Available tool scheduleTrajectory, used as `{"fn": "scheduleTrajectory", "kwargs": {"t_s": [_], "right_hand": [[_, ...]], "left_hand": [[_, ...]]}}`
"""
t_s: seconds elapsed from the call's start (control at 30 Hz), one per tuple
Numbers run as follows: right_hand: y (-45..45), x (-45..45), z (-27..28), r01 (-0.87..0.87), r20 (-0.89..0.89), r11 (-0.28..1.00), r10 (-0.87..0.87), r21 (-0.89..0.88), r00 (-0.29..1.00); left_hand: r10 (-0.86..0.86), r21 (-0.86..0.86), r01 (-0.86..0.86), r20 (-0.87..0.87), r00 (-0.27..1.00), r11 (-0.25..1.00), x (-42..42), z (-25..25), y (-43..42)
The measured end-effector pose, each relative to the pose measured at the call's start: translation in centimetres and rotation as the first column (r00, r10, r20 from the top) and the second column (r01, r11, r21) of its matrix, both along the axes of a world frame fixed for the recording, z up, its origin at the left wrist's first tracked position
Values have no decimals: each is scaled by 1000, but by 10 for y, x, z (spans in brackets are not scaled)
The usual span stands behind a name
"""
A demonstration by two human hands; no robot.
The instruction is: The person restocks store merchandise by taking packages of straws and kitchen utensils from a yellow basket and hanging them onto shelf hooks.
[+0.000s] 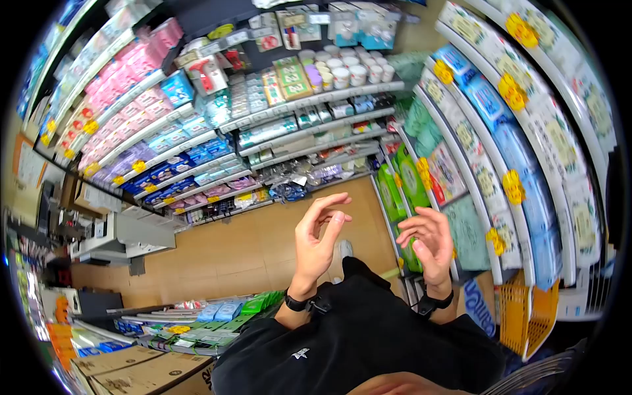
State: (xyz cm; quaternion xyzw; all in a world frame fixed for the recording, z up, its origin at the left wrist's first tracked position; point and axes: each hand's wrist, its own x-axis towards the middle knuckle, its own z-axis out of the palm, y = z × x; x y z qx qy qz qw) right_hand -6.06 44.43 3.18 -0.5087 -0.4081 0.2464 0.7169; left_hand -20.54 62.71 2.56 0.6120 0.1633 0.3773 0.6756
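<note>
My left hand (pixel 317 240) is raised in front of my body over the tan floor, its fingers curved and the thumb apart from them. Nothing is in it. My right hand (pixel 428 247) is held up on the other side, fingers loosely bent and spread, also holding nothing. In the view it overlaps the green packs (pixel 413 181) on the right-hand shelf; whether it touches them I cannot tell. Both wrists wear black bands. Beyond the hands, white-lidded jars (pixel 349 72) stand on the back shelf beside boxed goods (pixel 291 78).
Pink packs (pixel 125 76) fill the left shelves. Blue packs (pixel 517 155) with yellow tags line the right shelves. An orange basket (pixel 526 319) stands low at right. Cardboard boxes (pixel 141 365) are at lower left, a grey counter (pixel 141 234) farther off. Tan floor (pixel 230 253) lies between the shelves.
</note>
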Motion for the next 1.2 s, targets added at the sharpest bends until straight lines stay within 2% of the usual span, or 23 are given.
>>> {"fn": "scheduleTrajectory", "kwargs": {"t_s": [0.27, 0.53, 0.7, 0.87, 0.97, 1.1, 1.17, 1.2], "right_hand": [[-85, -41, -4, 288, -50, 957, -290, -42, 956], [-161, -66, 1, 507, -43, 862, -507, -14, 861], [-224, -76, -2, 664, -43, 748, -663, 22, 748], [-301, -74, -10, 806, -16, 592, -806, 28, 592], [-357, -71, -14, 850, -30, 525, -850, 43, 526], [-428, -65, -19, 906, -31, 421, -906, 42, 423], [-463, -61, -26, 932, 1, 362, -932, 25, 362], [-478, -58, -28, 941, 3, 336, -942, 31, 336]], "left_hand": [[-234, -78, 232, -11, 972, 970, 6, -14, -57], [-511, -33, 511, -21, 859, 859, 43, -13, -121], [-690, -31, 690, -73, 720, 723, 73, -4, -184], [-828, 68, 838, -127, 546, 542, 104, -9, -260], [-881, 105, 889, -127, 457, 446, 126, -7, -315], [-903, 176, 912, -159, 399, 371, 163, -7, -394], [-917, 205, 938, -234, 324, 280, 185, -1, -434], [-904, 262, 925, -258, 342, 275, 195, 5, -456]]}}
